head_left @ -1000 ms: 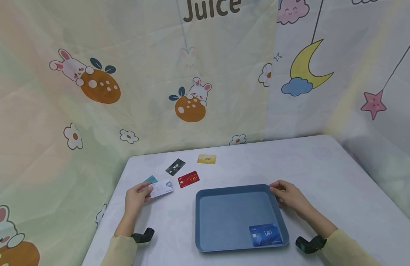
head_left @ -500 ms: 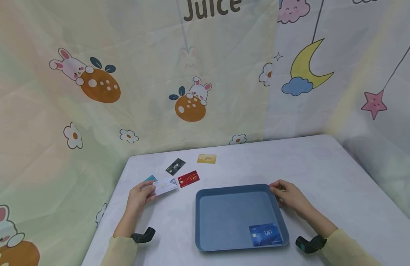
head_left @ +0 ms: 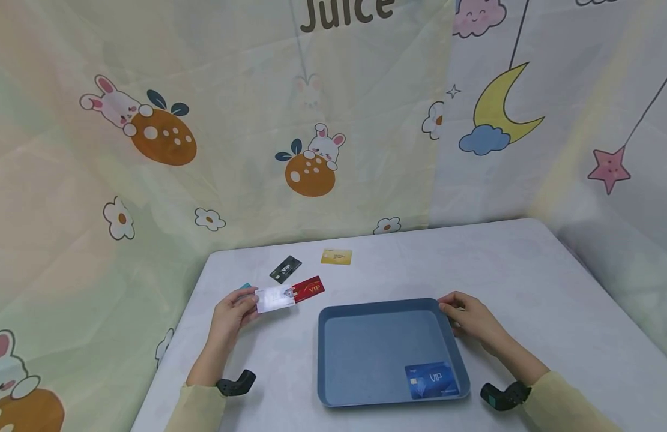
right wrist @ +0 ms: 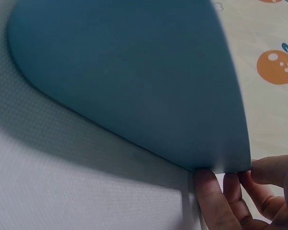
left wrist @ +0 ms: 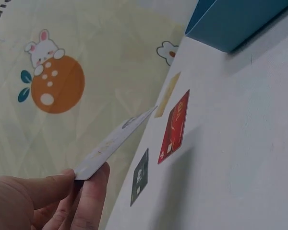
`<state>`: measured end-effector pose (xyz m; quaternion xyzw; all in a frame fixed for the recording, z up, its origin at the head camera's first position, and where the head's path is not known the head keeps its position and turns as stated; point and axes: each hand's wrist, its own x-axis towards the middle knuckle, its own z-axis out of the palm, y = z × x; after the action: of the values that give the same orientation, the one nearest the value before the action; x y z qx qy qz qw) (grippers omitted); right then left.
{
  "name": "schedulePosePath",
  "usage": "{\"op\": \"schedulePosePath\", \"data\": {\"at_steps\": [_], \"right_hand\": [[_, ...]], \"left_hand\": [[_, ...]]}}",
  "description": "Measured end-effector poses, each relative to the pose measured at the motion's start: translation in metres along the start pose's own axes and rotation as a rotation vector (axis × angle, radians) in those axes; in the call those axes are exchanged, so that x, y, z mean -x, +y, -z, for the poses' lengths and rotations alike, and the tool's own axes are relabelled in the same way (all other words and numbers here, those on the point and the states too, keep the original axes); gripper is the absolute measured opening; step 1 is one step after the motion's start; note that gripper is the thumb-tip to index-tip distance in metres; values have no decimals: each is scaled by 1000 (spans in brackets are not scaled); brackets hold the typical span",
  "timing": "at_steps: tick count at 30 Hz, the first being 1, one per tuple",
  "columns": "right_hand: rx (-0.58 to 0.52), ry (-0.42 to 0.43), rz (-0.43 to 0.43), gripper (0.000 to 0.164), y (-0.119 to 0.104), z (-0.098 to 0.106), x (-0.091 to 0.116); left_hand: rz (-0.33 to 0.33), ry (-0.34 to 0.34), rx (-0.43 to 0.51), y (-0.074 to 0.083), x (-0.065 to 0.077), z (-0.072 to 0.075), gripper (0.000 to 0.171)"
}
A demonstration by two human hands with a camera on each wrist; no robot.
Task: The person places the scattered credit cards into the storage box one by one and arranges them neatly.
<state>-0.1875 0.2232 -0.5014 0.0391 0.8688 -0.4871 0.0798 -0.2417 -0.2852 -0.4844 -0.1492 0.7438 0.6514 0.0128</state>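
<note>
My left hand (head_left: 233, 311) pinches a white card (head_left: 274, 299) by its near end, thumb on top and fingers beneath. The left wrist view shows that card (left wrist: 115, 143) tilted above the table, its shadow falling below. In the head view its far end overlaps a red VIP card (head_left: 308, 289) lying on the table. A teal card (head_left: 246, 286) peeks out behind the left hand, mostly hidden. At the far right corner of a blue-grey tray (head_left: 387, 401), my right hand (head_left: 470, 318) grips the edge between thumb and fingers. Inside the tray's near right corner lies a blue VIP card (head_left: 433, 380).
A black VIP card (head_left: 286, 269) and a gold card (head_left: 336, 257) lie toward the back of the white table (head_left: 452, 258). Printed cloth (head_left: 230, 150) hangs behind and along the left side. Both wrists carry black camera mounts.
My left hand has moved right with the white card, which now overlaps the red card in the head view. My right hand and the tray stay where they were.
</note>
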Motion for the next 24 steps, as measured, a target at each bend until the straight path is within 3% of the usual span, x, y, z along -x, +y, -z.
{"op": "schedulePosePath", "data": {"at_steps": [11,24], "right_hand": [[0,-2,3,32,-2,0,0],[-2,-8,1,31,-2,0,1]], "left_hand": [[-25,-22,2,10,9,-9,36],[-20,-109,13,16,20,-21,37]]}}
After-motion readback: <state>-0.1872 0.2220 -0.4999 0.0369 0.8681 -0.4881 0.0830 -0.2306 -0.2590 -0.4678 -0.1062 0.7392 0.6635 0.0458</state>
